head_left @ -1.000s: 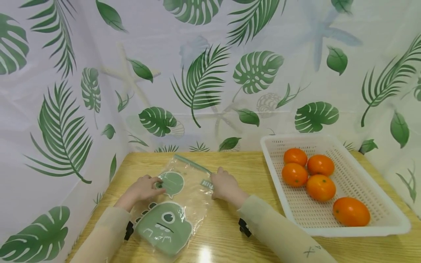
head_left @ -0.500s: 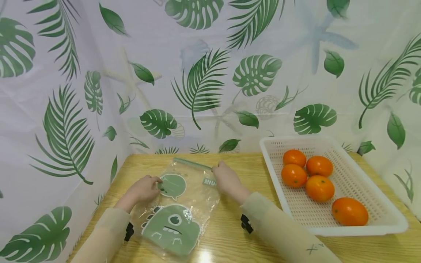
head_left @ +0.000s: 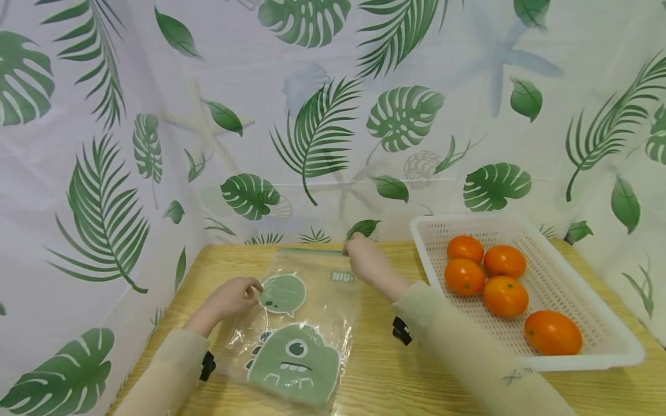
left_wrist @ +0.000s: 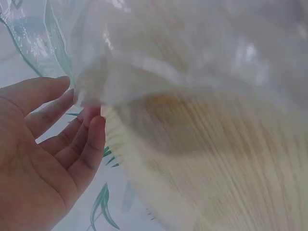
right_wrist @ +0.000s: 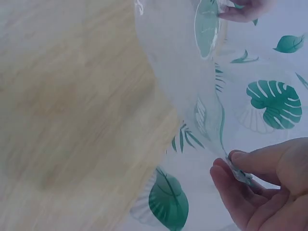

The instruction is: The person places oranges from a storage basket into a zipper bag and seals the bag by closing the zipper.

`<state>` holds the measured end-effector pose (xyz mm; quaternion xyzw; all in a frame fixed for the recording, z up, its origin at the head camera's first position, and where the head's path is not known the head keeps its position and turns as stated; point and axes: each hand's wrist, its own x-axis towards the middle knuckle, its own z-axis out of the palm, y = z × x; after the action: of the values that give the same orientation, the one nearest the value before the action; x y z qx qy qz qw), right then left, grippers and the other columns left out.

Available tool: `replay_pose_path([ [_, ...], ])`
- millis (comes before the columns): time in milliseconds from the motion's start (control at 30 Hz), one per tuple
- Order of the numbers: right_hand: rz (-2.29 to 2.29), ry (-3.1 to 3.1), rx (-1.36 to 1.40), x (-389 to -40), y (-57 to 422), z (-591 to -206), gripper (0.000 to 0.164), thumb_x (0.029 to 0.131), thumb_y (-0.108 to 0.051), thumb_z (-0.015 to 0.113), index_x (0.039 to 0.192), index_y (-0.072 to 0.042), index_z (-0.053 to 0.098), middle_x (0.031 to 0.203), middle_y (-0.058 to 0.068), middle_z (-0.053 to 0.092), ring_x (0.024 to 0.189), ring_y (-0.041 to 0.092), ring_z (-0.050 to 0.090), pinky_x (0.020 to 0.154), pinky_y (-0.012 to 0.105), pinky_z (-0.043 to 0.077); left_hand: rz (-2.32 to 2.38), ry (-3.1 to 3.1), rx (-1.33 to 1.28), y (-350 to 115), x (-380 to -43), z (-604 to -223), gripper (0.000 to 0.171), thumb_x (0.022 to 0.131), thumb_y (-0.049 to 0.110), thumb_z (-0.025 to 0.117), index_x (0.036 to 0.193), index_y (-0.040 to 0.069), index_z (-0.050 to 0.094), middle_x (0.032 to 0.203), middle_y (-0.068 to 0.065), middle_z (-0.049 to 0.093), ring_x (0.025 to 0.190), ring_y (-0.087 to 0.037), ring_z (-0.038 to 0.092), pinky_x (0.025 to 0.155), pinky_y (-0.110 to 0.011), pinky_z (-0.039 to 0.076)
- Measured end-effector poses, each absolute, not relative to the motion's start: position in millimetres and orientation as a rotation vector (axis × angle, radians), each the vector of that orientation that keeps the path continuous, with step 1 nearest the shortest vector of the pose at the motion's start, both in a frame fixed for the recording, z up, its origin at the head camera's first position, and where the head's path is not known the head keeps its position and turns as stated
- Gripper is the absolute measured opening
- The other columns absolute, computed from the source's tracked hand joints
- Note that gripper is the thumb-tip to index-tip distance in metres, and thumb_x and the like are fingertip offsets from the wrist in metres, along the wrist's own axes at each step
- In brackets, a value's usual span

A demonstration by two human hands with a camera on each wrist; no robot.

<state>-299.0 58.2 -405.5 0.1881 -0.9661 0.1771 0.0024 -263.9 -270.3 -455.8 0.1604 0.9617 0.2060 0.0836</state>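
A clear zip-top plastic bag [head_left: 325, 306] with a green one-eyed monster print and a green speech bubble is held up over the table. My left hand [head_left: 229, 299] pinches its left side beside the speech bubble. In the left wrist view, the thumb and fingers of that left hand [left_wrist: 53, 144] meet at the film's edge. My right hand [head_left: 370, 263] grips the top right corner, by the green zip strip [head_left: 312, 251]. The right wrist view shows this corner bunched between the thumb and fingers of the right hand [right_wrist: 269, 185]. Nothing is seen inside the bag.
A white perforated plastic basket [head_left: 577, 289] stands on the right of the wooden table [head_left: 382, 370]. Several orange fruits [head_left: 506, 296] lie in it. A leaf-patterned white sheet [head_left: 333, 144] hangs behind and along the sides of the table.
My right hand has risen and moved slightly right with the bag's corner. The bag is spread wider and has shifted right, its print now facing me more squarely. The left hand has barely moved.
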Motion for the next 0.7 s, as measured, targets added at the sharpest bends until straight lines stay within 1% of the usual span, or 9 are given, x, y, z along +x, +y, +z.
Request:
replay_pose_path([
  [67, 0.545, -3.014, 0.599, -301.8, 63.2, -401.8, 0.034, 0.099, 0.016, 0.053, 0.122, 0.003, 0.074, 0.127, 0.024, 0.068, 0.119, 0.038, 0.069, 0.102, 0.045, 0.061, 0.620, 2.873, 0.485, -268.0, -264.9, -455.6, 0.025, 0.095, 0.003, 0.067, 0.119, 0.002, 0.071, 0.103, -0.014, 0.073, 0.093, -0.027, 0.068, 0.084, -0.047, 0.058],
  [167, 0.516, -2.975, 0.633, -305.0, 70.4, -397.7, 0.036, 0.096, 0.017, 0.054, 0.122, 0.002, 0.075, 0.125, 0.023, 0.069, 0.118, 0.037, 0.069, 0.103, 0.045, 0.060, 0.630, 2.882, 0.484, -264.0, -265.9, -454.8, 0.023, 0.094, 0.003, 0.071, 0.117, 0.002, 0.072, 0.097, -0.012, 0.071, 0.088, -0.024, 0.066, 0.080, -0.043, 0.057],
  [367, 0.538, -2.864, 0.696, -311.9, 82.2, -395.4, 0.040, 0.091, 0.019, 0.053, 0.117, 0.001, 0.077, 0.120, 0.020, 0.070, 0.114, 0.036, 0.070, 0.101, 0.043, 0.061, 0.667, 2.902, 0.468, -255.9, -266.8, -455.5, 0.023, 0.092, 0.001, 0.075, 0.114, 0.001, 0.073, 0.094, -0.011, 0.071, 0.086, -0.023, 0.065, 0.080, -0.042, 0.057],
  [500, 0.685, -2.821, 0.694, -314.8, 90.9, -390.9, 0.034, 0.093, 0.016, 0.055, 0.116, 0.002, 0.076, 0.120, 0.020, 0.071, 0.115, 0.037, 0.070, 0.102, 0.045, 0.060, 0.705, 2.908, 0.440, -252.1, -266.8, -457.0, 0.023, 0.091, 0.001, 0.076, 0.113, 0.002, 0.071, 0.093, -0.010, 0.070, 0.084, -0.022, 0.065, 0.081, -0.042, 0.057],
  [633, 0.823, -2.773, 0.669, -320.4, 98.3, -386.5, 0.026, 0.094, 0.011, 0.060, 0.114, 0.002, 0.075, 0.118, 0.020, 0.074, 0.114, 0.038, 0.071, 0.100, 0.049, 0.060, 0.720, 2.916, 0.434, -250.6, -267.6, -459.6, 0.020, 0.091, 0.004, 0.079, 0.106, 0.004, 0.066, 0.091, -0.008, 0.070, 0.082, -0.020, 0.065, 0.078, -0.039, 0.057],
  [700, 0.877, -2.752, 0.657, -322.4, 101.3, -384.0, 0.024, 0.095, 0.009, 0.063, 0.115, 0.002, 0.074, 0.118, 0.020, 0.075, 0.113, 0.038, 0.071, 0.100, 0.050, 0.060, 0.731, 2.916, 0.431, -249.8, -267.8, -459.9, 0.021, 0.091, 0.004, 0.080, 0.103, 0.004, 0.063, 0.089, -0.008, 0.069, 0.080, -0.019, 0.064, 0.076, -0.038, 0.056],
])
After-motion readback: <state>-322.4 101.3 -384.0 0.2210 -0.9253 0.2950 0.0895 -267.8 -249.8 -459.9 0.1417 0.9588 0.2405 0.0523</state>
